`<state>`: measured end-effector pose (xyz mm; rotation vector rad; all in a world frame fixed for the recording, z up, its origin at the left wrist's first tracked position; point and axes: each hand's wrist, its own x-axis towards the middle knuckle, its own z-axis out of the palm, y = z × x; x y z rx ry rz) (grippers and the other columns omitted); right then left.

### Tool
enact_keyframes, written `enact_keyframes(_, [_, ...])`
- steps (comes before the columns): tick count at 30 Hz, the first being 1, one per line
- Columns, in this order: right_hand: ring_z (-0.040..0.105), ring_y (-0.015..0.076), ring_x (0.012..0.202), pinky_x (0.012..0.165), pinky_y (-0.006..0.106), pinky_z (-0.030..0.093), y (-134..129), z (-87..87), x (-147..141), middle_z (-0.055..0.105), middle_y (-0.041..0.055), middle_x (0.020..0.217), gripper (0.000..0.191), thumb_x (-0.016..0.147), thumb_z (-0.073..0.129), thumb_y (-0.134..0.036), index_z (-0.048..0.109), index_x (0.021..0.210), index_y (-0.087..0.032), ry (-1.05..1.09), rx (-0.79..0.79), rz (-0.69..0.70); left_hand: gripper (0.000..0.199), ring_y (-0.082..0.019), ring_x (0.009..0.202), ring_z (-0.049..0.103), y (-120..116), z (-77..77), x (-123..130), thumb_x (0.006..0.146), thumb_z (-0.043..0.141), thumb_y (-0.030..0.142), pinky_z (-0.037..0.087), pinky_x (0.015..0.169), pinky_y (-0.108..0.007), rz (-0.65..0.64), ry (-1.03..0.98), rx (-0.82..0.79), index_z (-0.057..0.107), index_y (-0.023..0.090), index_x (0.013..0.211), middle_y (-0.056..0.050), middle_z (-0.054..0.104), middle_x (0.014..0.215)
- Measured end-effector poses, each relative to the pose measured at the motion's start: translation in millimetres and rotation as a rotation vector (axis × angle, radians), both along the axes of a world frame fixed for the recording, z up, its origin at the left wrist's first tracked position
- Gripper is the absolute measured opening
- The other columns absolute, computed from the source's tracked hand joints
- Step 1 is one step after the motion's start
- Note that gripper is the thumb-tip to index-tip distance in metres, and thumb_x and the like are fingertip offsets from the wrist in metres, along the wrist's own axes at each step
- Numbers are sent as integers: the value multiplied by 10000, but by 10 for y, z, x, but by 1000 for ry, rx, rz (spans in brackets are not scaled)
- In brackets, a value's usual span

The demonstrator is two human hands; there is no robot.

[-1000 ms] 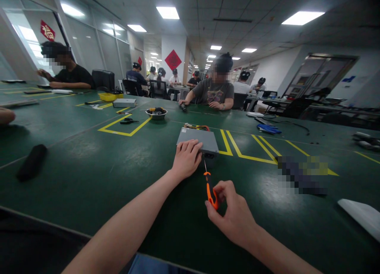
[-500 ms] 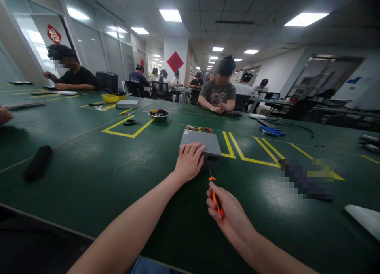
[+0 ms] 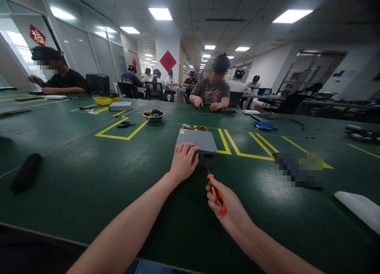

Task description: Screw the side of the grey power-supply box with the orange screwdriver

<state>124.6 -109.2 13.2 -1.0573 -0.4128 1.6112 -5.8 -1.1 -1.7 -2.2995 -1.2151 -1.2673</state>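
Screwdriver [image 3: 218, 195] with an orange and black handle points away from the wearer, its thin shaft running up to the near face of a grey metal box [image 3: 196, 139]; whether the tip touches the box is too fine to tell. The right hand [image 3: 230, 201] wraps its fingers around the handle, the thumb laid along it toward the orange collar. The left hand [image 3: 184, 163] rests on the box at its near edge, fingers bent and close together over the top; whether the thumb also grips cannot be told. The box lies flat on a green table [image 3: 118, 199], ahead of both hands, with a dark socket [image 3: 208, 155] in its near face and coloured wires [image 3: 194, 127] at its far edge. Just right of it run strips of yellow tape [image 3: 255, 157]. Beyond the box and to the left stand a round metal bowl [image 3: 153, 118] of small items, a small black tool [image 3: 126, 124], a pale grey box [image 3: 120, 106] and a yellow tray [image 3: 102, 101]. On the right lie a blue bundle [image 3: 265, 126], a dark blurred object [image 3: 292, 169] and a white object [image 3: 358, 208]. Across the table sits a person in a grey shirt [image 3: 212, 94], both hands low at its far edge.
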Motion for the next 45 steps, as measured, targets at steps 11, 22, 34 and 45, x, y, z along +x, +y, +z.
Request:
enact_keyframes(11, [403,29,416,335,115,289,2,-23,-21,521,2,640,147,873,510,-242,565,812,-121,63,-10,73,196,-199,977,473,6,13,-1,850,452,215,359,886,-360,11,5,-32,564,206,1010,-54,565,1009])
enact_keyframes(22, [454,45,446,356,117,333,8,-23,-37,534,20,633,259,919,420,-279,592,826,-108,92,-39,100,167,-203,943,470,11,20,28,838,482,244,363,854,-357,60,15,-35,562,203,979,-53,554,984])
enact_keyframes(34, [449,42,442,365,117,333,30,-67,-19,526,12,623,256,909,437,-295,591,823,-109,92,-18,118,185,-232,944,442,26,0,80,810,533,290,362,844,-377,125,25,-31,557,201,971,-68,522,969])
enact_keyframes(45, [434,42,430,359,121,310,19,-52,-45,525,10,607,275,917,419,-300,574,797,-108,84,-2,134,190,-240,948,437,36,-15,90,811,532,299,360,839,-390,139,29,-32,558,202,972,-75,514,971])
